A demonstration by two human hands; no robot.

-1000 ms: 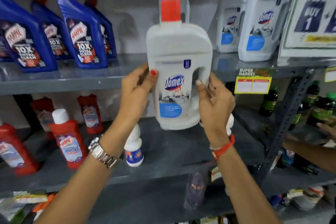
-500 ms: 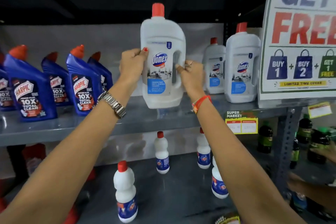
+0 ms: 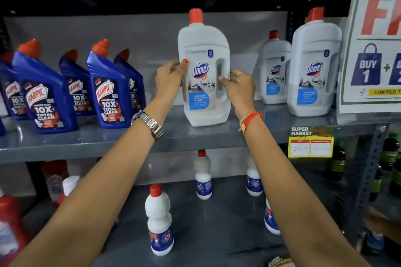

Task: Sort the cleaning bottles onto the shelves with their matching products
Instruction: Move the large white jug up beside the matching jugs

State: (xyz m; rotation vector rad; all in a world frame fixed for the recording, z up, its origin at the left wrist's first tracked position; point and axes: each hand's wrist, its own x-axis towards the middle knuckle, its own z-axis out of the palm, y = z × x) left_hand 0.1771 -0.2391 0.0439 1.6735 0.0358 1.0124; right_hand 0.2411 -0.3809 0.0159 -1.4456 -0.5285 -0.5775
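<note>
Domex bottle point(image 3: 205, 76) stood upright on upper shelf point(image 3: 86, 143), left of two matching Domex bottles point(image 3: 312, 65). Left hand point(image 3: 170, 78) and right hand point(image 3: 237, 86) clasped its sides. Advisable: slide rightward beside matches, label forward, before release.

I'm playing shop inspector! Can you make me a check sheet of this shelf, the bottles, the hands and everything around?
Surface: grey metal shelf, another shelf below.
Job's things: white Domex bottle upright on the shelf, red cap on; two more Domex bottles to its right; blue Harpic bottles to its left.
Clutter: small white bottles and red bottles on the lower shelf.
Grippers: left hand and right hand both hold the Domex bottle's sides.
Cables: nothing seen.
Surroundings: offer sign at right, yellow price tag on the shelf edge, dark bottles on the next rack.
</note>
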